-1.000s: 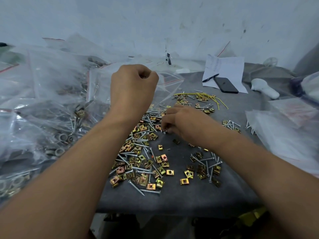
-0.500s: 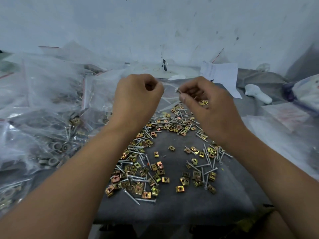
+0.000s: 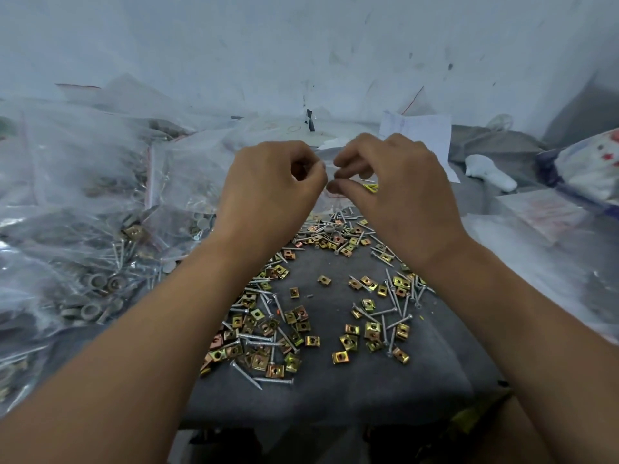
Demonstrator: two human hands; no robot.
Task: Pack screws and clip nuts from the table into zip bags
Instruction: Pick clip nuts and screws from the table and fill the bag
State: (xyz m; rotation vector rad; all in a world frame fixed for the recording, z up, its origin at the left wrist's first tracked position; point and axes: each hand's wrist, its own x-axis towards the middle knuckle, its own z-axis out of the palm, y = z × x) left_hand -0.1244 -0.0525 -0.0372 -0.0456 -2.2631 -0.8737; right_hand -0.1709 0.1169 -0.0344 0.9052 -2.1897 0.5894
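Nearest the viewer, the front edge of the grey bench (image 3: 335,396) is bare cloth, and just beyond it lie the loose screws (image 3: 274,380) and gold clip nuts (image 3: 341,357), scattered in a left heap and a thinner right patch, none of them yet bagged; a careless sweep of a forearm here could push pieces off that edge, since several sit close to it. Above the pile both hands are raised and nearly touching. The left hand (image 3: 271,192) is clenched, with thumb and forefinger pinched together at the top, apparently on the lip of a thin clear zip bag (image 3: 330,199) that hangs between the hands, though the film is too faint to be sure. The right hand (image 3: 398,195) has its fingers curled towards the same spot; whether it holds a screw or nut I cannot tell. The likely trouble is a miss at the mouth: if the bag is barely open, a dropped piece would bounce back into the heap or snag the film. To the left, filled bags (image 3: 100,256) slump against the pile and could slide into it. Farther back lie a sheet of paper (image 3: 418,128) and the wall
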